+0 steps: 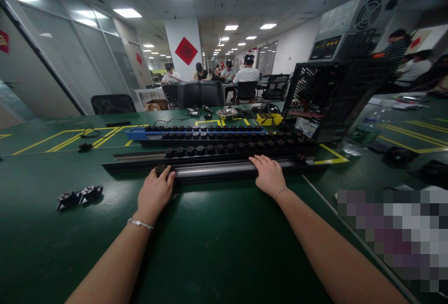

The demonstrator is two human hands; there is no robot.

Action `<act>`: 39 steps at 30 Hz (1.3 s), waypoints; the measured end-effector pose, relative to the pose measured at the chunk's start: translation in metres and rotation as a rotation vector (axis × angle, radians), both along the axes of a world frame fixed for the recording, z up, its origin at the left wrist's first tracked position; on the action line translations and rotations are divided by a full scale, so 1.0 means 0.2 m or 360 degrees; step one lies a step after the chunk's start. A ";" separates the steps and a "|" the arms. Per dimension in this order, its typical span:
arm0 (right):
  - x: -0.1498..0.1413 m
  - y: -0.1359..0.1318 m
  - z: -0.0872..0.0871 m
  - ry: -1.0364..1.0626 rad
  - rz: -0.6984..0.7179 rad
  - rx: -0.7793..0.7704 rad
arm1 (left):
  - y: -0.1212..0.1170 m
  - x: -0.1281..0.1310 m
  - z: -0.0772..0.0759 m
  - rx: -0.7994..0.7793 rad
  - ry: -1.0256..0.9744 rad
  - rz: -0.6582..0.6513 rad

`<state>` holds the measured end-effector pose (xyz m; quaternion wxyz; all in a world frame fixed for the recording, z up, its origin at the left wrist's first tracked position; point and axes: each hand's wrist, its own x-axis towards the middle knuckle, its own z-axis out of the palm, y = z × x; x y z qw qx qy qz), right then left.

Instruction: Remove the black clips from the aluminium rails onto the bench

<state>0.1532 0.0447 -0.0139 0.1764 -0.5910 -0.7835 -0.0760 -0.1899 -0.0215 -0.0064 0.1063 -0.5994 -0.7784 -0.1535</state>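
Observation:
A long black rail (217, 169) with a shiny metal channel lies across the table before me. At its left part, my left hand (154, 194) has its fingers and thumb closed around a small black round part (161, 169) sitting in the channel. Further right, my right hand (269, 176) rests on the rail with its fingers stretched over the far edge. Another black round part (300, 158) sits near the rail's right end. Just behind is a rail carrying a row of black round parts (210, 149). Beyond it lie more such rows and a blue rail (138, 133).
Two black parts on angular bases (80, 196) lie at left. Behind the rails are a metal bowl (227, 113), a yellow box (269, 119) and cables. An opened computer case (336, 94) and a plastic bottle (366, 129) stand at right. People sit at tables further back.

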 end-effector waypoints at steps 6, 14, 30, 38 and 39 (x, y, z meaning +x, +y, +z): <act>0.00 0.00 0.00 -0.0004 0.0004 0.0016 | 0.01 -0.03 -0.01 0.0011 -0.0055 0.0057; 0.00 0.00 0.01 0.0004 0.0001 -0.0011 | 0.03 -0.09 -0.05 0.0164 -0.0014 0.0009; 0.00 -0.01 0.02 0.0020 -0.0010 -0.0031 | -0.02 -0.28 0.00 0.0106 -0.0471 0.0549; 0.00 -0.01 0.02 0.0034 -0.0005 -0.0057 | -0.06 -0.55 -0.04 -0.0032 -0.0672 0.0896; 0.00 -0.01 0.02 0.0042 -0.0006 -0.0063 | -0.06 -0.57 -0.04 -0.0056 -0.0673 0.0925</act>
